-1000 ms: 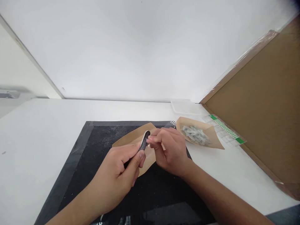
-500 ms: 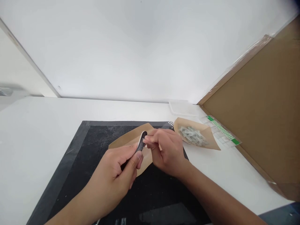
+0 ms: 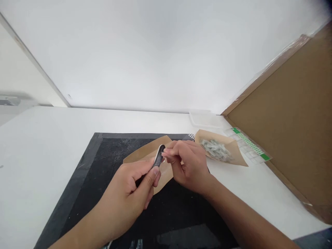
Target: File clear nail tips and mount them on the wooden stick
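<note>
My left hand [image 3: 132, 188] is closed around a small elongated black object with a white edge [image 3: 159, 157], its upper end pointing up and away. Beside that end, my right hand [image 3: 188, 164] is pinched, its fingertips touching or almost touching the dark face. Whatever lies between those fingertips is too small to make out. Behind and under both hands, a brown paper tray [image 3: 145, 150] rests on a black mat [image 3: 109, 162], partly covered by the hands.
Right of the mat, a second brown paper tray [image 3: 240, 157] holds many small pale translucent pieces. Beyond it are a clear compartment case with a green strip [image 3: 251, 145] and a translucent lid or tray [image 3: 204, 119]. A cardboard panel [image 3: 290, 114] stands at the right.
The whole view has shifted a little, so things appear slightly further right. The right fingertips sit slightly higher at the black object; both hands keep much the same hold.
</note>
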Motion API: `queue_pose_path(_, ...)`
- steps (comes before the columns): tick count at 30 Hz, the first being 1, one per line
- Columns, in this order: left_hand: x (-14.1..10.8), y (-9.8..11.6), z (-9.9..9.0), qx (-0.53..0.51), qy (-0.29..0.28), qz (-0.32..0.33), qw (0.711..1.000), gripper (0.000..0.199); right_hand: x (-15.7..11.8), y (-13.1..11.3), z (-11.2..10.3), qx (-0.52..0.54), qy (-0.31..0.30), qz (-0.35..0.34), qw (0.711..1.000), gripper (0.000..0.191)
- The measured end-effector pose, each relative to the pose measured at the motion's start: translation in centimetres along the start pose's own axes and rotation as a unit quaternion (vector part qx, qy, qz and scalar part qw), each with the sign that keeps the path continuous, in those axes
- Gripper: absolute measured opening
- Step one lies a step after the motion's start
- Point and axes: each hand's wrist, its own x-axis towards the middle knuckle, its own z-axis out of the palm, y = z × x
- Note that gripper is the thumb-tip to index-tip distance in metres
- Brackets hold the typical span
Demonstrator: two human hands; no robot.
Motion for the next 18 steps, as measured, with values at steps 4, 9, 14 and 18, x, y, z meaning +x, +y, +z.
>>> queue_pose_path(4,-0.07,-0.02,0.02,0.014,-0.004,-0.003,1.0,0.042,0.1,-0.04,0.03,0.006,-0.034,-0.004,0.999,0.022)
queue_pose_path(9,-0.04,-0.16,0.1,0.02,0.005,0.009,1.0,0.04,0.07,-0.01,0.21,0.007,-0.001,0.004,1.0,0.023)
queue_pose_path(14,-0.03,-0.2,0.04,0.026,0.002,0.019,0.999,0.041,0.05,0.13,0.27,0.005,0.009,0.002,1.0,0.021)
queue_pose_path(18,-0.08,-0.25,-0.06,0.029,0.002,0.016,0.999,0.041,0.13,-0.02,0.19,0.013,-0.042,-0.012,0.999,0.022)
